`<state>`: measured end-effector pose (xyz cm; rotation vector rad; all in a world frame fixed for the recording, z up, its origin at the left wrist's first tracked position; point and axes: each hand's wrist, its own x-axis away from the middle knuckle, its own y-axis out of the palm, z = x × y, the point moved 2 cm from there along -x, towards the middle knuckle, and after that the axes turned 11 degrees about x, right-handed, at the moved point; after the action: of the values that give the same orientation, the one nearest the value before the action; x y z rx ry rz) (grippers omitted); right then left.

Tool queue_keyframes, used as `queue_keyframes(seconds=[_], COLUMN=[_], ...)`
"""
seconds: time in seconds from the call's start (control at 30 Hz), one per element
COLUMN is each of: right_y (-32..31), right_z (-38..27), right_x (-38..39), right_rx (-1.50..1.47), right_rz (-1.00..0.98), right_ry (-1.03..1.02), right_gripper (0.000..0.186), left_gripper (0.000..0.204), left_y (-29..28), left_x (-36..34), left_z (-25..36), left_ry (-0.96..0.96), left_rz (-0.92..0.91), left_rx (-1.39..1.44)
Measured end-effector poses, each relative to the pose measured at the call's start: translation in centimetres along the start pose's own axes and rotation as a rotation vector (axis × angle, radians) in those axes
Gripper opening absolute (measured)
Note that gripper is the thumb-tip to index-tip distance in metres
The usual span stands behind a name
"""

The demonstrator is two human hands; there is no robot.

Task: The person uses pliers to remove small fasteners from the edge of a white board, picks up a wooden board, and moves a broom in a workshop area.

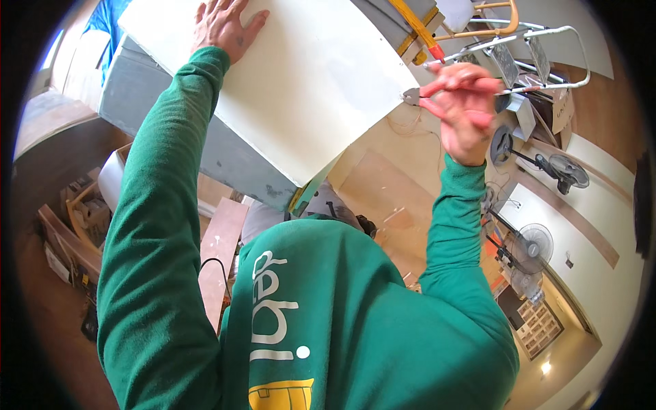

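We steady the white panel (307, 82) with spread left fingers (255, 26); right fingers (469, 74), seemingly curled round pliers (430, 89), should nip squarely.

**Print Showing at 2 Sites**

White lettering (273, 307) is running down the body of a green sweatshirt (383, 307), lying sideways with its letter tops facing right; at least 4 large, rounded, lowercase characters are showing, and the uppermost is bending with the folds of the cloth. At the upper right, small dark capitals (564, 109) are appearing on a tan carton (562, 123), remaining too small for a sure reading.
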<state>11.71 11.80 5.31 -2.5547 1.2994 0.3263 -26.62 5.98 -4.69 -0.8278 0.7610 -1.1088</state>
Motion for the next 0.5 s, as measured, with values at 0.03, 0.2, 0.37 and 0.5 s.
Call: queue_keyframes(seconds=[0.03, 0.2, 0.37, 0.5], right_y=[-0.1, -1.0, 0.4, 1.5], right_z=[-0.5, -0.1, 0.3, -0.6], right_x=[-0.1, 0.8, 1.5, 1.5], right_rx=[-0.057, -0.109, -0.002, 0.336], right_rz=[0.149, 0.771, 0.938, -0.32], right_ry=[0.063, 0.246, 0.154, -0.002], right_gripper=[0.043, 0.035, 0.036, 0.047], left_gripper=[0.063, 0.064, 0.064, 0.064], left_y=[-0.1, 0.1, 0.5, 0.5], left_x=[0.0, 0.0, -0.1, -0.1], left_z=[0.1, -0.1, -0.3, -0.5], left_ry=[-0.004, -0.003, 0.013, 0.021], left_rz=[-0.006, 0.003, 0.021, 0.025], left_rx=[-0.004, -0.006, -0.008, -0.007])
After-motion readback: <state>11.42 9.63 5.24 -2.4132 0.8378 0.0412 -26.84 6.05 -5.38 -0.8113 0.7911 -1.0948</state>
